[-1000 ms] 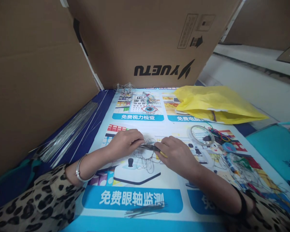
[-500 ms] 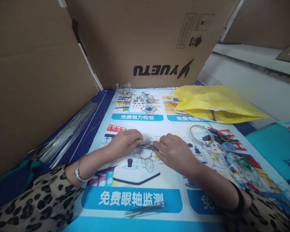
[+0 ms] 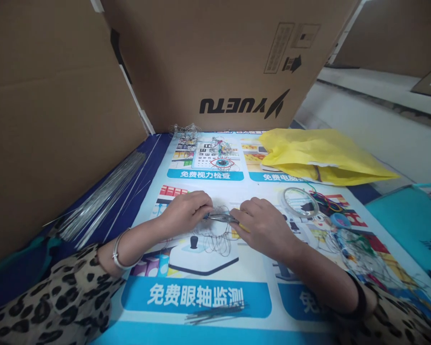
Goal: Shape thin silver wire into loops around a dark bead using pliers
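Observation:
My right hand (image 3: 264, 225) is closed round the yellow handles of a pair of pliers (image 3: 221, 218), whose metal jaws point left toward my other hand. My left hand (image 3: 187, 211) pinches a piece of thin wirework (image 3: 217, 242) at the jaw tips. Loops of this wire hang below and behind the pliers over the printed sheet. Exactly where the jaws meet the wire is too small to make out.
A bundle of straight wires (image 3: 107, 191) lies at left. Short wire pieces (image 3: 215, 314) rest in front. Tangled wirework (image 3: 221, 148) sits behind. To the right are a clear ring-shaped roll (image 3: 300, 202), coloured cords and wires (image 3: 359, 251), and a yellow bag (image 3: 319, 151). Cardboard (image 3: 219, 62) stands behind.
The pliers and my right hand have shifted very slightly to the right, and the jaws have turned a little. My left hand keeps its pinch in nearly the same place.

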`<state>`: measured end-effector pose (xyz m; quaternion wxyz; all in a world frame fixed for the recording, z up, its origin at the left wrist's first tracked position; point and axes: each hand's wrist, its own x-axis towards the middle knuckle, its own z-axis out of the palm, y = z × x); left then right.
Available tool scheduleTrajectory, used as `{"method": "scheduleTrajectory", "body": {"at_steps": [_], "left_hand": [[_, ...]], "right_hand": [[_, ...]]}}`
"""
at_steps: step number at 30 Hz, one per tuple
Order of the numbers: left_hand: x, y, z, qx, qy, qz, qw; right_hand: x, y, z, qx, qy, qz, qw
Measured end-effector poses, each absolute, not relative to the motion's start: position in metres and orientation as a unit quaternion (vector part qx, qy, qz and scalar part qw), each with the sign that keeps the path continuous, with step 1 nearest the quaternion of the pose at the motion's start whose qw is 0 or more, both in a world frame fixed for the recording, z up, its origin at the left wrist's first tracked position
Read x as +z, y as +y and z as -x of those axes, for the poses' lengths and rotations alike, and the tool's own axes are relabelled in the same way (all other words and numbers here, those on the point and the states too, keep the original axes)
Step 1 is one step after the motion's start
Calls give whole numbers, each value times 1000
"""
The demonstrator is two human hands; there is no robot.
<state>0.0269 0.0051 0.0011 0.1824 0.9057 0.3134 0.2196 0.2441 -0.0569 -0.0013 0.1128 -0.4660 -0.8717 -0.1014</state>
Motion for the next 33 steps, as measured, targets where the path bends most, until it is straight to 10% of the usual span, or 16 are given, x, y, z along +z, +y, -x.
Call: {"method": "scheduleTrajectory", "body": {"at_steps": [33], "left_hand": [[3,2,-30,221,292,-911,190]], "right_hand": [[-13,-53,-244,-87,-886,438,128]]}}
